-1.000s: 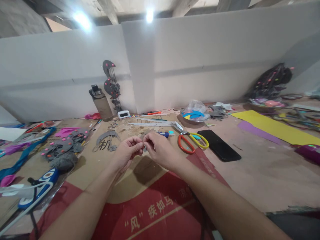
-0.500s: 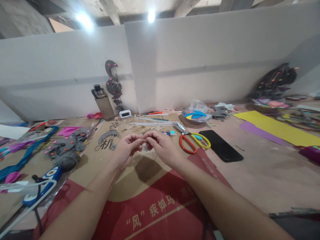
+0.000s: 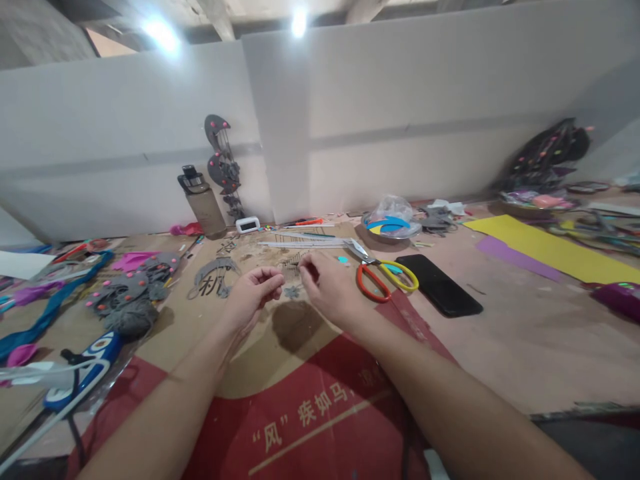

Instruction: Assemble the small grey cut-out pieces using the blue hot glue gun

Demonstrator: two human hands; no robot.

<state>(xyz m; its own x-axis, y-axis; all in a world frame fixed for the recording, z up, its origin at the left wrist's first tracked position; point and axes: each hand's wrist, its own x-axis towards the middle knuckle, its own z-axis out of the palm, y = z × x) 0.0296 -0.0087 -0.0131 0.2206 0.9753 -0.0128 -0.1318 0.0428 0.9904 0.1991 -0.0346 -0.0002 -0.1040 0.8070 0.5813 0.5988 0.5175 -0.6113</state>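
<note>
My left hand (image 3: 259,293) is above the cardboard with thumb and fingertips pressed together; whatever it pinches, if anything, is too small to make out. Across a narrow gap, my right hand (image 3: 325,285) is curled in the same way, its fingertips partly turned from view. Below and between the hands lies a small grey felt piece (image 3: 292,292), flower-like in outline. A grey crescent of felt (image 3: 216,268) rests on the cardboard left of my left hand. Scissors (image 3: 387,279) with one red and one yellow handle lie right of my right hand.
A black phone (image 3: 440,285) lies beyond the scissors. Behind the hands are a white ruler (image 3: 300,245), a small white display (image 3: 248,225), a bottle (image 3: 204,207) and a bowl (image 3: 393,230). Grey felt with pink pins (image 3: 133,287) and a power strip (image 3: 85,370) occupy the left.
My hands, touching at the fingertips before, have moved apart. The small grey felt piece between them now shows more fully. The view has shifted slightly.
</note>
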